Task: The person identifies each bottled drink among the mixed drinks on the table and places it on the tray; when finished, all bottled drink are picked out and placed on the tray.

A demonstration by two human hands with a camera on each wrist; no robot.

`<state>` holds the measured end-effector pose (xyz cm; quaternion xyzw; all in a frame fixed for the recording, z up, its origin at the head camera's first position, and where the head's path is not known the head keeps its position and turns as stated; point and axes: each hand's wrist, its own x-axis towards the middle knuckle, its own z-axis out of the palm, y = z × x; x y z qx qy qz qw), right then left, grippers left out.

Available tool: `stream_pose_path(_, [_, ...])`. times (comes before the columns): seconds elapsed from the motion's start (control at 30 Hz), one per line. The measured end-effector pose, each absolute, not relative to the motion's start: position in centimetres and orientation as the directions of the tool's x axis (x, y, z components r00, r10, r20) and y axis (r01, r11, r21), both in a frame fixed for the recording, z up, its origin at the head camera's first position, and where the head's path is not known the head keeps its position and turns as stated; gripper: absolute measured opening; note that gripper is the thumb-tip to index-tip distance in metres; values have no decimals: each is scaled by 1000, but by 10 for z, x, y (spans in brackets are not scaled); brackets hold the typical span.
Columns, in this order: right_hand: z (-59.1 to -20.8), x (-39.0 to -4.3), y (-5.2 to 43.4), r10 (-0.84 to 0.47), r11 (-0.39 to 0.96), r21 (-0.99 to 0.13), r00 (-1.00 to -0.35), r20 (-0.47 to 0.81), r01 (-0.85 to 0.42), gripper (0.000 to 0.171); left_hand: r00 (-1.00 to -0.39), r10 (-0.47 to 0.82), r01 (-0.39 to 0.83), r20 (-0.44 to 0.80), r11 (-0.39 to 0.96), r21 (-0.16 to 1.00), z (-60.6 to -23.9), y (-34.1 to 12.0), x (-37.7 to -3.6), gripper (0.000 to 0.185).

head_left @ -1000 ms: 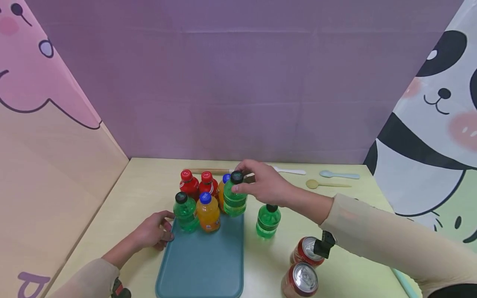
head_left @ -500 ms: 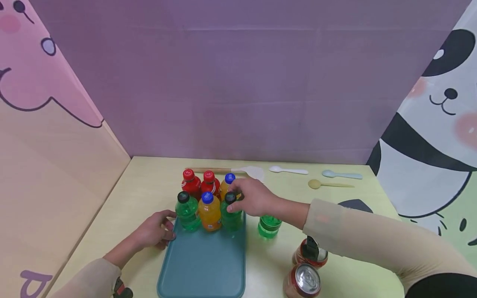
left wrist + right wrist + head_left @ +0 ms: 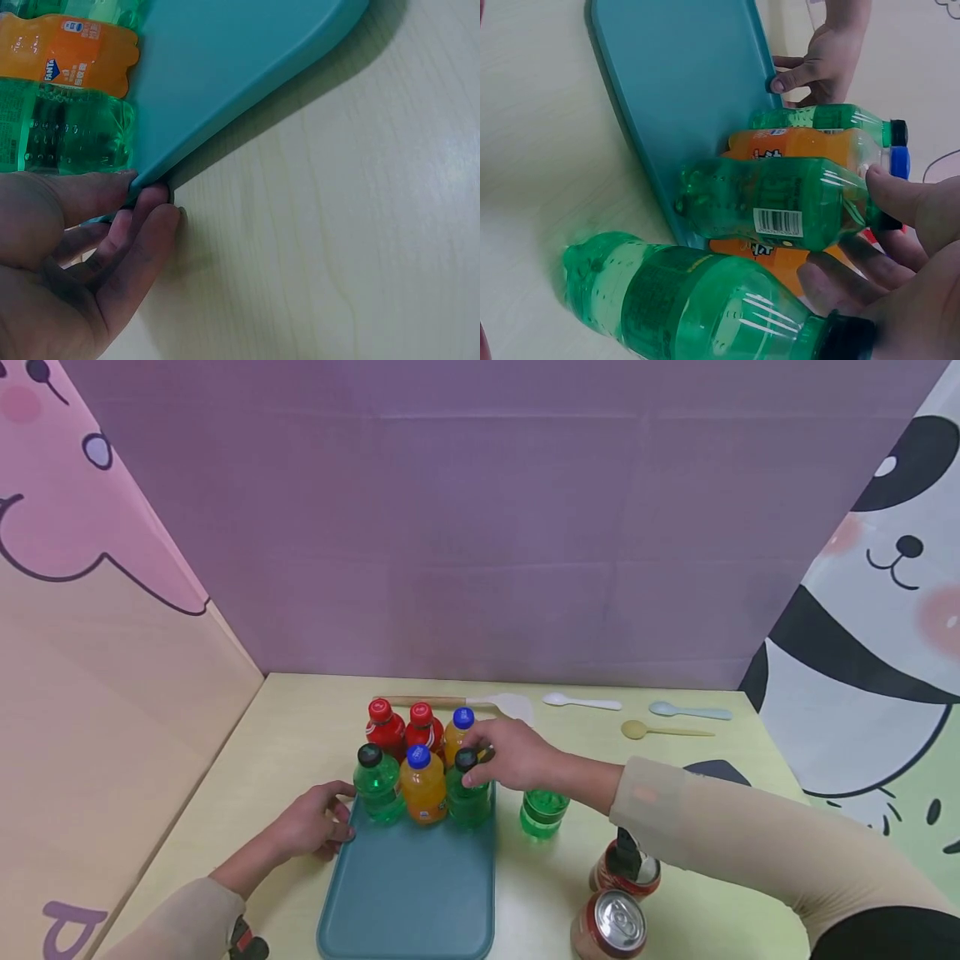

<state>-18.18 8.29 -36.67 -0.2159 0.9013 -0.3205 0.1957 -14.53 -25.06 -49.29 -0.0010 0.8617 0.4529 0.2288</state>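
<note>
On the teal tray (image 3: pixel 408 893), the right hand (image 3: pixel 510 756) pinches a green bottle (image 3: pixel 468 793) by its cap; a careless letting-go could topple the neighbouring orange bottle (image 3: pixel 423 787), while the left hand (image 3: pixel 307 828) grips the tray's rim

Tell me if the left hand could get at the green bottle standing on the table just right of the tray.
Probably not easily. The left hand grips the tray at its left edge, and the bottle rows and the right hand lie between it and that green bottle; the right hand is far nearer.

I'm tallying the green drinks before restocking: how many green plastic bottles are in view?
3. One stands at the teal tray's front left; one at its front right, gripped at the cap by the right hand; one on the table beside the tray. None seems hidden.
</note>
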Motion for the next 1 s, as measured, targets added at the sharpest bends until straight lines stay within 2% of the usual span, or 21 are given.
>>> stream_pose_path(0.2, [-363,-187,89,-560,662,-699,-798,-223,-270,39,-896,203,-208,-395,592,778,-492,-251,-147,62])
stream_pose_path(0.43, [-348,-194,107,-593,580,-790,-769,-241,-200,39,-894,189,-225,-407,596,771,-494,-248,-145,63])
stream_pose_path(0.7, [-329,-187,150,-595,588,-761,-784,-179,-273,56,-895,182,-228,-407,596,770,-496,-246,-142,64])
stream_pose_path(1.0, [-358,-166,196,-601,578,-778,-774,-200,-248,67,-895,176,-230,-410,604,763,-495,-250,-145,64])
